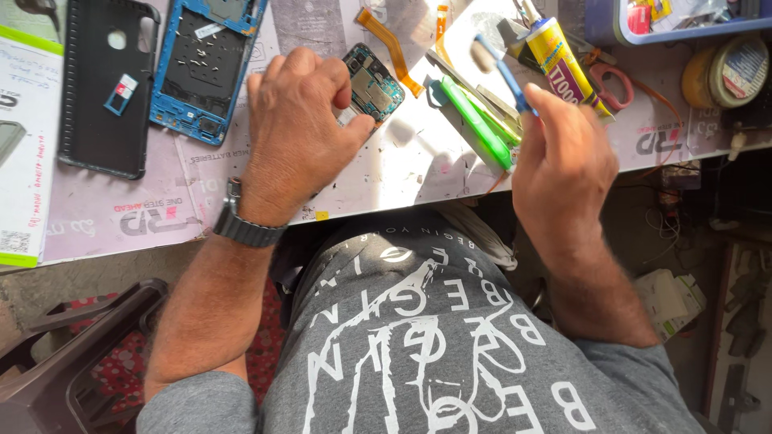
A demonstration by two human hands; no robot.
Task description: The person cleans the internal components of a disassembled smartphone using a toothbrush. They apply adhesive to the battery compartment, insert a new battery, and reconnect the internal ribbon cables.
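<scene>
From above, his left hand (297, 133) is curled tight, pinching a small green circuit board (371, 80) at the near edge of the pink work mat (121, 213). His right hand (563, 157) is closed round a blue brush (498, 68), its bristles raised just right of the board. A blue phone frame (205, 64) lies far left, a yellow glue tube (559, 56) far right

On the desk (386, 173) lie one green circuit board (371, 82), one blue phone frame (205, 68) and one black phone case (103, 84) toward the left edge. There are two orange flex ribbons (392, 48), one yellow glue tube (563, 64), one blue brush (500, 71), one pair of red-handled scissors (609, 84) and one tape roll (728, 72). One blue tray (619, 28) sits at the far right corner.
</scene>
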